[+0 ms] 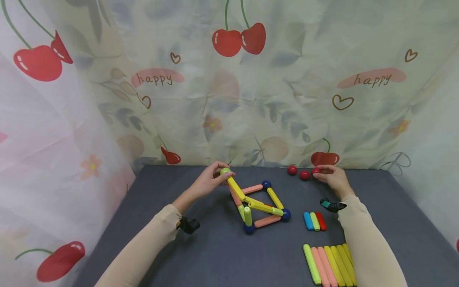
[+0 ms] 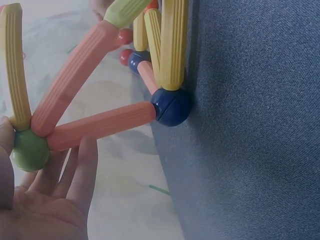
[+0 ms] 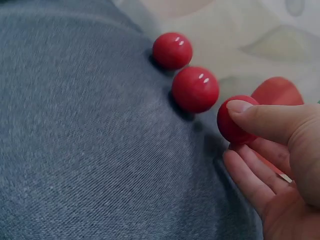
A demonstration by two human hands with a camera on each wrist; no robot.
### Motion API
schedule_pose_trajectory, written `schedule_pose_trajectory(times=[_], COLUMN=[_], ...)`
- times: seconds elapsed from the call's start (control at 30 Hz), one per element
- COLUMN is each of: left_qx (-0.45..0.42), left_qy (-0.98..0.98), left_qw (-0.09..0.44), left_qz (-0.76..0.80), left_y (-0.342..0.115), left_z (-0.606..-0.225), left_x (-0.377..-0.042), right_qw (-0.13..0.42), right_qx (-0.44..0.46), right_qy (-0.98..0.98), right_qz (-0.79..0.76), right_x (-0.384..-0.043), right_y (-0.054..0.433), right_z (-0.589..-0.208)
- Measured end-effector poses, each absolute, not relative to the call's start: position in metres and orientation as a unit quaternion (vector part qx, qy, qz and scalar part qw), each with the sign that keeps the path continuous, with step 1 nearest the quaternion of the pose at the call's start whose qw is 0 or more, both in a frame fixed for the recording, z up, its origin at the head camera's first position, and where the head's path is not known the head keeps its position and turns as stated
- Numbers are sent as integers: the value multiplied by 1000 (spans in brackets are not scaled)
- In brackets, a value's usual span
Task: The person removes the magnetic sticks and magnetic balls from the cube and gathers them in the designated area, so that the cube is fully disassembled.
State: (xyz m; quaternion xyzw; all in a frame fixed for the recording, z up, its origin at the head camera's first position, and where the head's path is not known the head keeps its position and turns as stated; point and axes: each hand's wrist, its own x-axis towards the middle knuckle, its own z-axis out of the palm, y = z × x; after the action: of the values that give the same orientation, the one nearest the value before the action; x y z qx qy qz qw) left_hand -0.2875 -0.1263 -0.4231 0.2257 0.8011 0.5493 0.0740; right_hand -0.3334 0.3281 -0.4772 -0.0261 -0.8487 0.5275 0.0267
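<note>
My left hand (image 1: 213, 177) grips a green ball (image 2: 31, 150) at the raised corner of a stick-and-ball frame. A yellow rod (image 1: 236, 188) and pink rods (image 2: 100, 125) run from that ball. Dark blue balls (image 1: 249, 228) join the frame's lower corners on the table, with pink, yellow and light green rods between them. At the far right, my right hand (image 1: 333, 179) pinches a red ball (image 3: 235, 120) between thumb and fingers. Two more red balls (image 3: 195, 90) (image 3: 172, 51) sit beside it on the cloth.
Short blue, light green and red rods (image 1: 314, 221) lie side by side on the dark table (image 1: 215, 255). Nearer me is a row of longer green, pink and yellow rods (image 1: 324, 265), partly behind my right sleeve. A printed curtain (image 1: 251, 99) hangs along the back edge.
</note>
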Motion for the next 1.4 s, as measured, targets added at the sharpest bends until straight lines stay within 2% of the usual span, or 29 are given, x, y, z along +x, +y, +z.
schedule_pose_trajectory(times=[0.53,0.97,1.07,1.27,1.4], left_qx=[221,227,230,232,229], left_qy=[796,782,785,796,801], left_qw=[77,70,66,55,47], left_qz=[559,577,571,557,551], left_y=[-126,-128,-128,-127,-126], left_z=[-424,-425,-424,-422,-422], left_x=[-286,-284,-284,-286,-286], right_qw=[3,-51,-27,73,101], right_qx=[-28,2,3,16,42], right_qy=[-884,-905,-916,-919,-912], right_qz=[466,422,401,388,395], right_x=[-337,-334,-333,-327,-325], right_y=[328,332,328,298,267], right_z=[-483,-461,-452,-423,-402])
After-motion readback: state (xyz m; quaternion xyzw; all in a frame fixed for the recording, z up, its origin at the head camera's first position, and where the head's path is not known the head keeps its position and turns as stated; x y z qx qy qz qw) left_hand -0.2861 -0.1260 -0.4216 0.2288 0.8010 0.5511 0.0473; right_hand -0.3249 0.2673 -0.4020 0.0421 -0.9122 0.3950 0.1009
